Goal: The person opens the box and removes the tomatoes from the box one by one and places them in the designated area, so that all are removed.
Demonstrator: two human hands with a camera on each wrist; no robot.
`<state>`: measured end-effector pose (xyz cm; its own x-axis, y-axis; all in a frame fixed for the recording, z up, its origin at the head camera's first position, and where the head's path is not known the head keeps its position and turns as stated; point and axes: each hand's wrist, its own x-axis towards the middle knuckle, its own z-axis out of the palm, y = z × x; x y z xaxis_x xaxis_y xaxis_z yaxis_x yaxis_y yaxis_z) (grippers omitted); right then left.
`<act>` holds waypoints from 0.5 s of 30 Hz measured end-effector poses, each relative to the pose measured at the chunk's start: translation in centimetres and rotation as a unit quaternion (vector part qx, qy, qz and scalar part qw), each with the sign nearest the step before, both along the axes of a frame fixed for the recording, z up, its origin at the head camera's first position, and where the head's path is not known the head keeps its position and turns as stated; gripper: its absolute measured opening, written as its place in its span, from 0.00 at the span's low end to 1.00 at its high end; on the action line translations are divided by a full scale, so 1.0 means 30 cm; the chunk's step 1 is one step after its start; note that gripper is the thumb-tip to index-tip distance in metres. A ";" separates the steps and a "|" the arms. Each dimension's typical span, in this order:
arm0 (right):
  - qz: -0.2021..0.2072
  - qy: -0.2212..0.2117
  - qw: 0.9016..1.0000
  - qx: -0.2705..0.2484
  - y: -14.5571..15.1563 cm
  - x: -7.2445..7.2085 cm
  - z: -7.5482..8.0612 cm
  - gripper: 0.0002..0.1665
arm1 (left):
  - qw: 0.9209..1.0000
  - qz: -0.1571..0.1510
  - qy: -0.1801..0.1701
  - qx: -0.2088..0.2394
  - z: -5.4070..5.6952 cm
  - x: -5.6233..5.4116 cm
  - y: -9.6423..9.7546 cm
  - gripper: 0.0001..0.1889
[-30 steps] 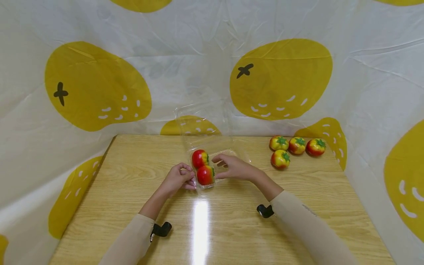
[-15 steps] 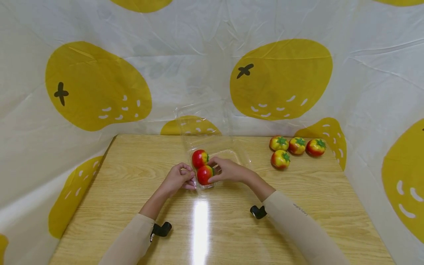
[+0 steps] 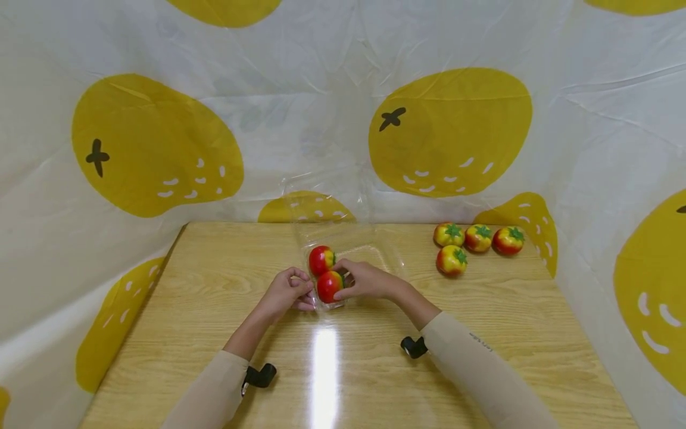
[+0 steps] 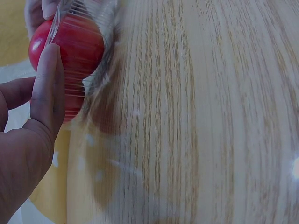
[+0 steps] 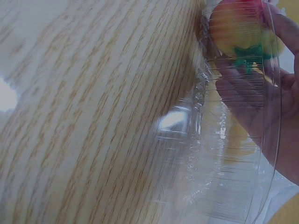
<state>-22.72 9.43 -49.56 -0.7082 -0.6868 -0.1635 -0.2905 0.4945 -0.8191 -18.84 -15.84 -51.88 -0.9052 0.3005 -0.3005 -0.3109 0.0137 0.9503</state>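
Observation:
A clear plastic clamshell container (image 3: 382, 255) lies on the wooden table with its lid (image 3: 327, 205) raised at the back. Two red-and-yellow toy persimmons sit along its left side, a far persimmon (image 3: 320, 260) and a near persimmon (image 3: 328, 288). My left hand (image 3: 286, 291) pinches the container's left rim; in the left wrist view its thumb lies along the clear edge (image 4: 55, 23). My right hand (image 3: 368, 281) reaches in from the right and grips the near persimmon between thumb and fingers. Through the ribbed wall (image 5: 233, 186) in the right wrist view, the green calyx (image 5: 250, 55) faces my palm.
Several more toy persimmons (image 3: 479, 238) stand in a group at the table's back right. A white cloth (image 3: 316, 143) with yellow fruit prints hangs behind and on both sides. The wooden tabletop (image 3: 225, 268) reflects a bright strip of light in front of the container.
My right hand has moved left and its fingers have closed around the near persimmon. The left hand keeps its place at the rim. The head view has tilted up slightly.

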 end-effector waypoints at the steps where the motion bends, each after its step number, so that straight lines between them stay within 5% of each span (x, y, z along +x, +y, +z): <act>1: -0.001 0.001 1.000 0.001 0.000 0.001 0.001 0.36 | 1.000 0.000 0.001 0.000 0.000 0.000 0.000 0.10; 15: -0.006 0.001 1.000 -0.011 0.002 0.004 0.008 0.35 | 1.000 0.000 -0.001 0.004 0.007 0.003 0.000 0.10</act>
